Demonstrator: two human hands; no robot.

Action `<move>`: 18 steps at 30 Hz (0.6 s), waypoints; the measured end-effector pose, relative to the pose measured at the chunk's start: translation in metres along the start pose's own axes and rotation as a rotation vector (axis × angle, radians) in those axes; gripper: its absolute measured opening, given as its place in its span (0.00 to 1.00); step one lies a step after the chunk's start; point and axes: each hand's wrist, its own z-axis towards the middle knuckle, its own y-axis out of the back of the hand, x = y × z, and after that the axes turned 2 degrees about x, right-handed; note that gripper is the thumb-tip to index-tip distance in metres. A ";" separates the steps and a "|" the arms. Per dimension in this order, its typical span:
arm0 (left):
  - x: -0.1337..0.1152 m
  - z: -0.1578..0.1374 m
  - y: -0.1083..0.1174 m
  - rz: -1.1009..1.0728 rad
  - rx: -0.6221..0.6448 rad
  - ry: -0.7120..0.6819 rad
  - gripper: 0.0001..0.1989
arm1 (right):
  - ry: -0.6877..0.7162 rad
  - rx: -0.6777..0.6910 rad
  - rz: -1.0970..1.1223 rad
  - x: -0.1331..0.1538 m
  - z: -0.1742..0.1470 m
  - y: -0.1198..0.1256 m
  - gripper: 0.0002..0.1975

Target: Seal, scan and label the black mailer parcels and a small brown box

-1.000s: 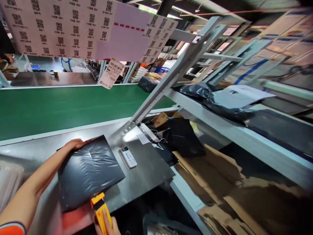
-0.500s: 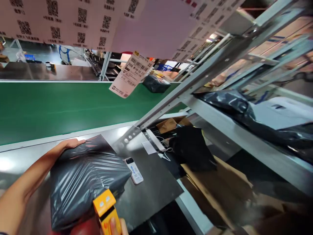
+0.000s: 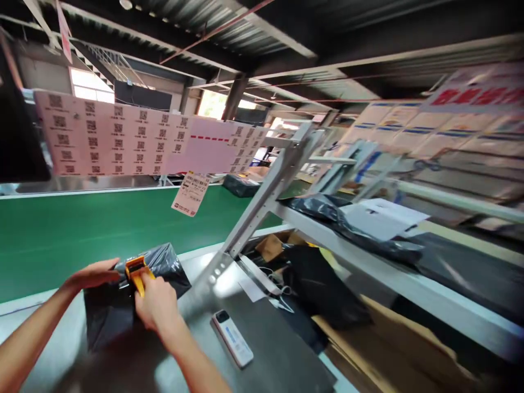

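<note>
A package in a shiny black plastic bag (image 3: 108,316) stands tilted on the metal table before me. My left hand (image 3: 94,274) grips its upper left edge, with the fingertips partly hidden against the plastic. My right hand (image 3: 158,303) is wrapped around a yellow-orange handheld tool (image 3: 136,267), whose framed head with a dark slot lies against the top of the bag. I cannot make out the tool's exact kind. A white phone (image 3: 232,338) lies on the table to the right of my right forearm.
Behind the table runs a green conveyor belt (image 3: 61,234). A slanted metal post (image 3: 262,204) rises at its near side. A sheet of QR codes (image 3: 143,139) and a label (image 3: 190,194) hang above. Cardboard (image 3: 393,338) and a shelf with black bags (image 3: 319,207) are at right.
My view has tilted up. The bag has been tipped up and shifted towards the belt. My right hand has brought the yellow-orange tool up from the near side onto the bag's top.
</note>
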 end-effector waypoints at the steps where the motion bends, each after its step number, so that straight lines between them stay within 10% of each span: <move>1: -0.003 -0.018 -0.007 0.110 -0.036 0.034 0.52 | 0.011 0.027 0.005 0.006 0.009 0.008 0.22; 4: -0.022 -0.055 -0.044 0.468 -0.230 0.148 0.72 | 0.043 0.080 0.022 0.023 0.033 0.026 0.19; 9: -0.038 -0.062 -0.072 0.541 -0.437 0.182 0.51 | 0.064 0.083 0.068 0.023 0.019 0.023 0.21; 18: -0.008 0.003 0.046 0.349 -0.167 0.221 0.47 | 0.099 -0.163 0.152 -0.093 -0.149 -0.176 0.26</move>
